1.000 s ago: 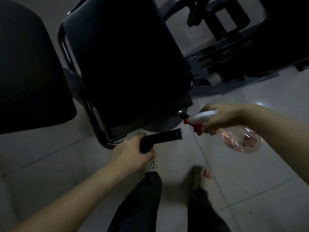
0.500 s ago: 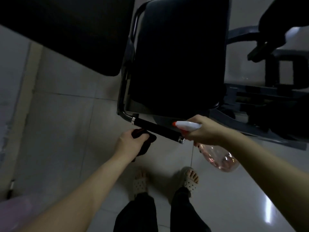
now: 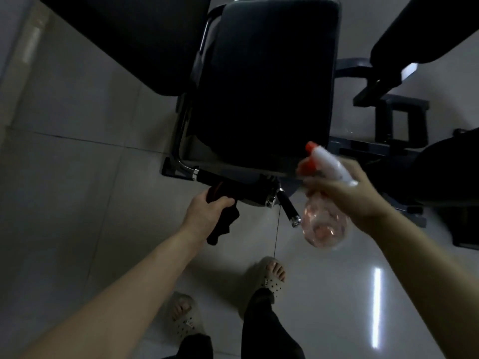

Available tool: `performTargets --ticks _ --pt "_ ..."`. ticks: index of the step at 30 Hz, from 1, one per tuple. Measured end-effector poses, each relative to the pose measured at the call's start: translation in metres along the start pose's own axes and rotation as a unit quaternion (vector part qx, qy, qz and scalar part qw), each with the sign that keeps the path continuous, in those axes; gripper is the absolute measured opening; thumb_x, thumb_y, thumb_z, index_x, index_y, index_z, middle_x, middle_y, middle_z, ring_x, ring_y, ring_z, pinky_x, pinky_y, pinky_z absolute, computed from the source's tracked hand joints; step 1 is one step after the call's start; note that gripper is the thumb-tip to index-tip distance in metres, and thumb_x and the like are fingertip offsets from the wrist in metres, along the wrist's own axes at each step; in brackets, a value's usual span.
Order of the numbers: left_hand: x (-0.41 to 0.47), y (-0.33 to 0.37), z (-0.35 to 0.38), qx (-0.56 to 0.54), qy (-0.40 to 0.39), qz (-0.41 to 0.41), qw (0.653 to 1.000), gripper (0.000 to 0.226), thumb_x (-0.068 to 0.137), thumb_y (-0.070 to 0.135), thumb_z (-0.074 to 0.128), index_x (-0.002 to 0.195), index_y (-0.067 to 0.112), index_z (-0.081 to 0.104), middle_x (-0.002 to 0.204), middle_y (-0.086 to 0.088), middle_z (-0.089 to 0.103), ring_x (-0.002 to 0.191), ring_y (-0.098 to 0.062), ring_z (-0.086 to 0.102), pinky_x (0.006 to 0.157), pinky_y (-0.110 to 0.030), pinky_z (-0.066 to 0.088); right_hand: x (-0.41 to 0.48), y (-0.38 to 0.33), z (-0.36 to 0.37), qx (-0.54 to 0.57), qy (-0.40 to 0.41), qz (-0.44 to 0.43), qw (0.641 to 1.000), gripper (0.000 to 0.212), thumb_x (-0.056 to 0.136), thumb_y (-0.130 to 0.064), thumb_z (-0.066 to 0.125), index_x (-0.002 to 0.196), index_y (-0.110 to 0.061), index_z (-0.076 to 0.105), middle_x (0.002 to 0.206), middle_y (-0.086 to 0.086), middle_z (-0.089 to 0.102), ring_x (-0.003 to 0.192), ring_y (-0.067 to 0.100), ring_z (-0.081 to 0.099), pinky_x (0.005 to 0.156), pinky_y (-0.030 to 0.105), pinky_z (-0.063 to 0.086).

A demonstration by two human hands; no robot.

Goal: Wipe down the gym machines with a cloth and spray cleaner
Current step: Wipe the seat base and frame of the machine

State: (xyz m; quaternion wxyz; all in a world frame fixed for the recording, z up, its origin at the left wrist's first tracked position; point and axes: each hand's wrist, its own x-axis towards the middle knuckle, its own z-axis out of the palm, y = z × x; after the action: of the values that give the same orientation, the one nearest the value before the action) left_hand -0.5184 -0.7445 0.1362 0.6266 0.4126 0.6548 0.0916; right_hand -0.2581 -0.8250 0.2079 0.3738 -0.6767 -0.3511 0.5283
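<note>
Below the padded black seat (image 3: 269, 81), the left hand (image 3: 207, 213) clenched a dark, limp cloth (image 3: 223, 227) just under the machine's round black handle (image 3: 220, 179). To the right, the right hand (image 3: 344, 194) gripped a clear, bulbous spray bottle (image 3: 324, 225) with a white-and-red head.

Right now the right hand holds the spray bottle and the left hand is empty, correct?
Not quite. The head view shows the left hand gripping a dark cloth. The right hand does hold the spray bottle.
</note>
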Motion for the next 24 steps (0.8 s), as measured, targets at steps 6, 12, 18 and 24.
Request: performTargets --ticks 6,12,18,24 --pt "-0.007 0.024 -0.013 0.045 -0.036 0.088 0.994 0.030 0.092 0.010 0.070 0.116 0.022 0.058 0.105 -0.005 0.067 0.083 -0.025 0.072 0.062 -0.037 0.063 0.027 -0.072 0.028 0.044 0.156 -0.151 0.975 0.027 0.088 0.007 0.060 0.114 0.003 0.059 0.101 0.011 0.060 0.084 0.014 0.063 0.078 0.032 0.058" --pt "-0.002 0.030 -0.008 0.103 -0.001 0.164 0.981 0.017 0.095 0.043 0.069 0.104 0.028 0.066 0.098 0.002 0.072 0.089 -0.021 0.073 0.077 -0.046 0.063 0.070 -0.081 0.046 -0.003 0.295 -0.218 0.930 0.027 0.097 -0.020 0.061 0.122 -0.015 0.053 0.106 -0.009 0.050 0.098 0.010 0.056 0.089 0.028 0.054" --pt "0.000 0.032 0.008 0.040 -0.043 0.169 0.984 0.006 0.097 0.036 0.067 0.099 0.032 0.066 0.095 -0.002 0.070 0.081 -0.022 0.070 0.054 -0.029 0.050 0.092 -0.060 0.047 -0.135 0.306 -0.212 0.918 0.084 0.090 -0.047 0.071 0.154 -0.015 0.028 0.154 0.004 0.035 0.127 0.007 0.043 0.101 0.021 0.042" --pt "0.004 0.029 0.004 0.062 -0.066 0.153 0.984 0.042 0.084 0.009 0.063 0.118 0.034 0.064 0.103 -0.001 0.066 0.095 -0.027 0.066 0.079 -0.048 0.061 0.086 -0.039 0.042 -0.243 0.326 -0.157 0.900 0.053 0.081 -0.051 0.075 0.117 -0.018 0.054 0.119 0.001 0.055 0.097 0.012 0.057 0.088 0.037 0.055"
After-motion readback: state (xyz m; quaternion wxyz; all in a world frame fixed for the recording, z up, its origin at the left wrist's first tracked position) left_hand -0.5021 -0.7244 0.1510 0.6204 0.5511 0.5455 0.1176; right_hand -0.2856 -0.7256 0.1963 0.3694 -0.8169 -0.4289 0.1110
